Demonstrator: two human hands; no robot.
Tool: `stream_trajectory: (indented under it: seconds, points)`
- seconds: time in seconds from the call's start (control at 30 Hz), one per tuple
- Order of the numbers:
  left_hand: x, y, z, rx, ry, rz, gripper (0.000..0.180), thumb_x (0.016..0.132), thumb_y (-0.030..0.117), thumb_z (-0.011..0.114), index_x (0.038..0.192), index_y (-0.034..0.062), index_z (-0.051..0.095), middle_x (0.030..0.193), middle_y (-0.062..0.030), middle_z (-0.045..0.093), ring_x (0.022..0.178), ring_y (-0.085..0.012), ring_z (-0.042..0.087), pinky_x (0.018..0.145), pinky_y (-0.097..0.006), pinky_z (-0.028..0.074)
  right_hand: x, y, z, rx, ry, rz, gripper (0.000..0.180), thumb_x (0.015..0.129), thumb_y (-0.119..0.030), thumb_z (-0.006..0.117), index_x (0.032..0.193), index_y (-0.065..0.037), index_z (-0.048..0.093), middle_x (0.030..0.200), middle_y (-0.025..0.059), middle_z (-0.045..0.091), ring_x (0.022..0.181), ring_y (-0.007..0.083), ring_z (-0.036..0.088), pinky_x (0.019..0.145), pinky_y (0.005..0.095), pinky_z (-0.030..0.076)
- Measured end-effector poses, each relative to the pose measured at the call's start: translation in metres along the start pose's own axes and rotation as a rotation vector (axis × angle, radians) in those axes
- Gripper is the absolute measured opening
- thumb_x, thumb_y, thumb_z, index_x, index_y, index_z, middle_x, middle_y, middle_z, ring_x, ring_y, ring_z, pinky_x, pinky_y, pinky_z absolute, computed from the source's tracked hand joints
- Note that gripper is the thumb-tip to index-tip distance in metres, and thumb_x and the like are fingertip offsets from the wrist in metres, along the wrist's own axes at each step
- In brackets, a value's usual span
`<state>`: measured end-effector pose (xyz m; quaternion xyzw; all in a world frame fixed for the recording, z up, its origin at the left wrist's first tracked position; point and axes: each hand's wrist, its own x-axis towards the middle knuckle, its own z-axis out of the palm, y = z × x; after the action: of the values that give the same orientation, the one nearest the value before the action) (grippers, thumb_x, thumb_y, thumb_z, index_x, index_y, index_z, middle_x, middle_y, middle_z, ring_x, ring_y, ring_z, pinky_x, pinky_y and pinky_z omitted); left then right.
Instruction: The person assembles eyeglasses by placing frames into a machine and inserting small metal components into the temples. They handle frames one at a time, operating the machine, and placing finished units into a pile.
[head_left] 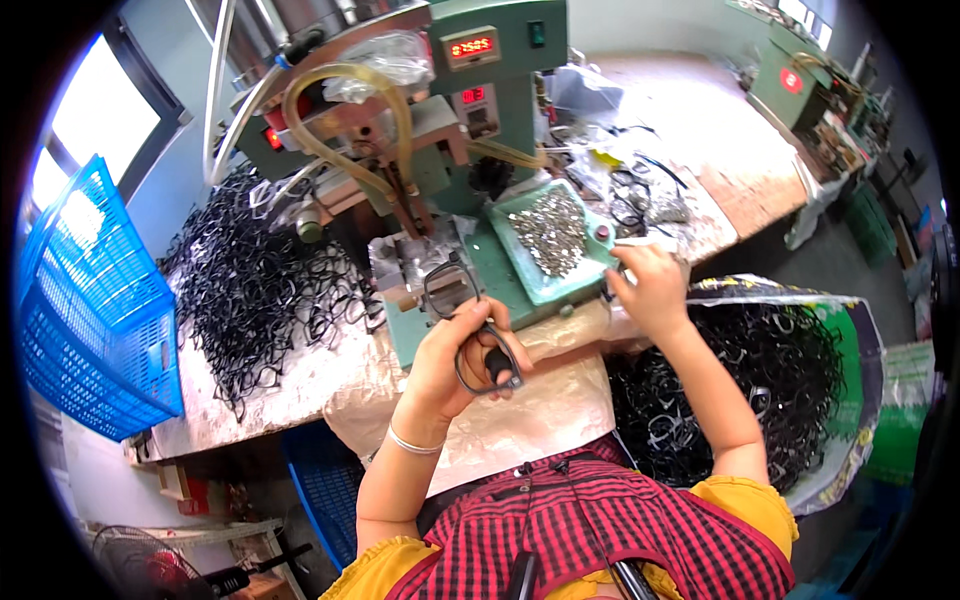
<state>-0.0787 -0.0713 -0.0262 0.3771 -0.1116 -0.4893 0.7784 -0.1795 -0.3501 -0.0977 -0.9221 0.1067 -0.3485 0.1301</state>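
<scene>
At the green machine (470,120): we sit facing it, both hands up front.
Left hand (455,355): we see it closed around a black eyeglass frame (470,320), one rim held up at the machine's base.
Right hand (650,285): fingers curled at the edge of the green tray (545,285); we cannot tell what it pinches.
Tray: right of the machine's base, full of small metal parts (548,232).
Frame pile (260,290): left of the machine.
Sack of frames (740,380): right of the machine, by our right arm.
Blue crate (90,300): far left of the machine.
</scene>
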Motion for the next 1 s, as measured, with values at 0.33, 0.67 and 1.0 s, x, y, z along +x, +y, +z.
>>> stream_trajectory:
  seconds: [0.33, 0.67, 1.0]
  points:
    - [-0.005, 0.029, -0.009, -0.083, 0.16, -0.105, 0.022, 0.105, 0.026, 0.044, 0.097, 0.0064, 0.049, 0.073, -0.0244, 0.067, 0.042, -0.0208, 0.056, 0.033, -0.026, 0.041, 0.057, -0.033, 0.074, 0.191, 0.045, 0.003, 0.007, 0.079, -0.011, 0.074, 0.08, -0.006, 0.07, 0.082, 0.0097, 0.068, 0.085, 0.0309, 0.062, 0.077, 0.0408, 0.051]
    - [0.0, 0.024, -0.017, -0.072, 0.14, -0.083, 0.025, 0.105, 0.03, 0.045, 0.098, 0.0079, 0.052, 0.077, -0.0231, 0.069, 0.046, -0.0199, 0.06, 0.036, -0.027, 0.045, 0.069, -0.038, 0.085, 0.337, 0.038, 0.411, 0.016, 0.092, -0.019, 0.069, 0.098, -0.005, 0.071, 0.084, 0.0162, 0.072, 0.077, 0.0335, 0.071, 0.071, 0.0416, 0.053]
    - [-0.086, 0.041, -0.111, 1.108, 0.791, 0.652, 0.008, 0.093, 0.007, 0.066, 0.093, -0.0001, 0.071, 0.093, -0.0092, 0.073, 0.086, -0.0178, 0.066, 0.079, -0.031, 0.05, 0.015, -0.024, 0.061, 0.635, 0.121, 0.514, 0.016, 0.086, -0.007, 0.076, 0.1, 0.0, 0.074, 0.084, 0.0019, 0.071, 0.078, 0.0092, 0.062, 0.075, 0.0249, 0.049]
